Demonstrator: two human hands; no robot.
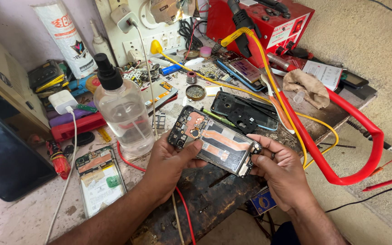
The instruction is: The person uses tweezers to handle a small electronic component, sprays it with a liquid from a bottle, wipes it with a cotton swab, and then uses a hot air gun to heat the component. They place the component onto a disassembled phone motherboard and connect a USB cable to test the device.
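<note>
An opened phone (214,140) with its back cover off shows a circuit board and copper-coloured shielding. I hold it level above the workbench with both hands. My left hand (171,163) grips its left end, thumb resting on the board. My right hand (277,170) holds the right end by the fingertips. A black phone back frame (243,111) lies on the bench just behind it.
A clear liquid bottle with a black pump (123,106) stands at the left. Another opened phone (100,179) lies at the near left. A red soldering station (262,22) sits at the back, with a red hose (341,136) and yellow cable (268,72) looping right. A cloth (305,86), tweezers, chargers and small parts crowd the bench.
</note>
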